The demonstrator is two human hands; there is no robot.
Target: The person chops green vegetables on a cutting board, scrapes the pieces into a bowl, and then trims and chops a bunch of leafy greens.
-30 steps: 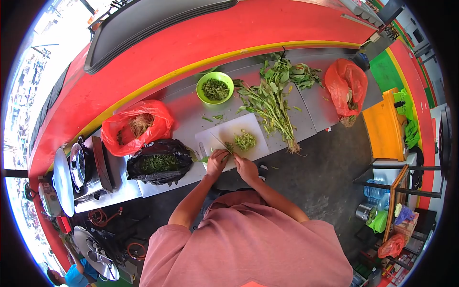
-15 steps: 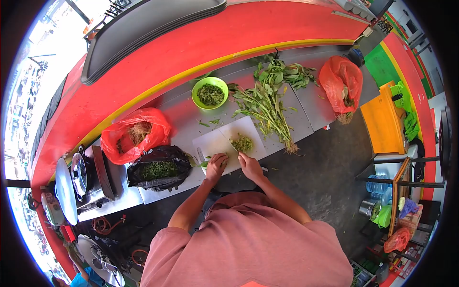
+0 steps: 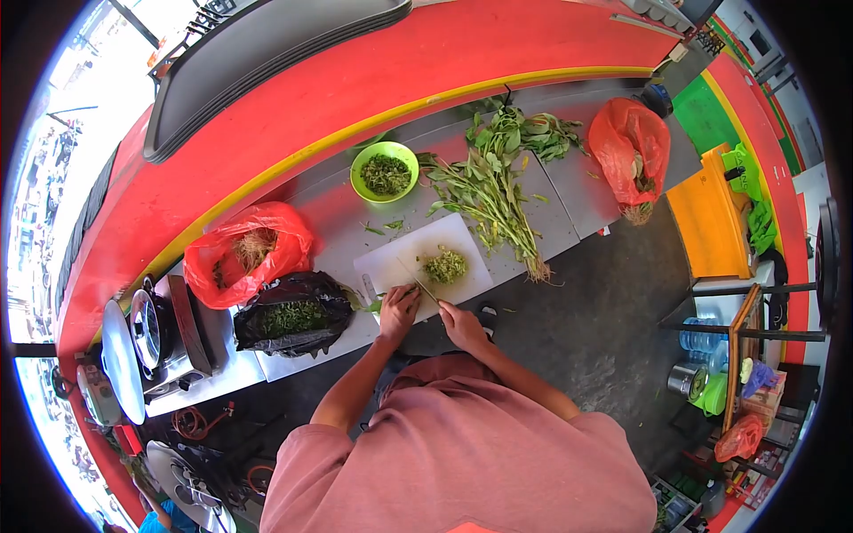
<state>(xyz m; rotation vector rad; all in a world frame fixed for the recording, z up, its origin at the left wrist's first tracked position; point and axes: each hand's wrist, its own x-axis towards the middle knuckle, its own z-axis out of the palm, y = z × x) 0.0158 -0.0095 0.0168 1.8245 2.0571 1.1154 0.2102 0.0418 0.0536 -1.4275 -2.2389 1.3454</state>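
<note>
On a white cutting board, my left hand is closed around some leafy greens, whose leaves stick out to its left. My right hand grips a knife. The blade lies just right of my left fingers and angles over the board. A small heap of chopped greens sits on the board beyond the knife. Behind and right of the board lies a bunch of long-stemmed greens with roots on. A lime-green bowl of cut greens stands behind the board.
Left of the board are a black plastic bag of chopped leaves, a red bag with roots, and a stove with a pot. Another red bag lies at the counter's right end. Stacked black trays rest on the red ledge.
The knife and right hand have shifted slightly left and down, and the blade now shows beside the left fingers. The view has moved slightly.
</note>
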